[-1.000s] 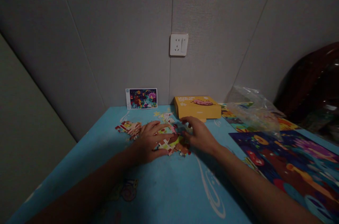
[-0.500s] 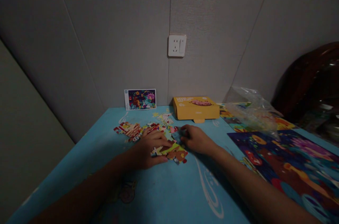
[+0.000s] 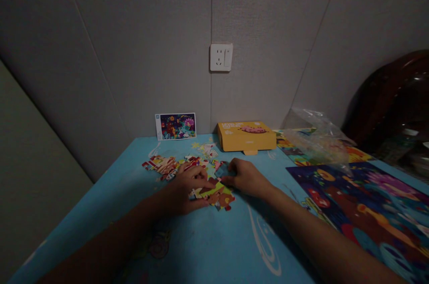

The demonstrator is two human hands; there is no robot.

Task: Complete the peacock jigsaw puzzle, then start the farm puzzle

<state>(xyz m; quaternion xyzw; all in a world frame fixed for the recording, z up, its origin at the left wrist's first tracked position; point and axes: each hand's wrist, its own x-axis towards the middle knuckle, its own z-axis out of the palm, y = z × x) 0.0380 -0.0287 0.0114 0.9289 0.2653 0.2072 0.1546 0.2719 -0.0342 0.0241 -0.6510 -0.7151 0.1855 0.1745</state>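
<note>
My left hand (image 3: 187, 189) lies over a joined section of jigsaw puzzle (image 3: 220, 197) with a brown, green and yellow print, its thumb and fingers apart. Just beyond that section, my right hand (image 3: 248, 179) pinches a blue puzzle piece (image 3: 221, 170) by its right side, close to the table. Loose puzzle pieces (image 3: 163, 165) in red, cream and white lie heaped behind and to the left of my left hand. That hand hides part of the heap and of the joined section.
A yellow puzzle box (image 3: 248, 141) stands near the wall, left of a crumpled clear plastic bag (image 3: 318, 141). A small picture card (image 3: 177, 126) leans on the wall. At the right lies a large dark printed picture (image 3: 362, 208). A blue patterned cloth (image 3: 208, 248) covers the table.
My right fingers have closed nearer to the joined section with the blue puzzle piece. My left hand stays over the section, its fingers slightly shifted. The view has turned slightly right.
</note>
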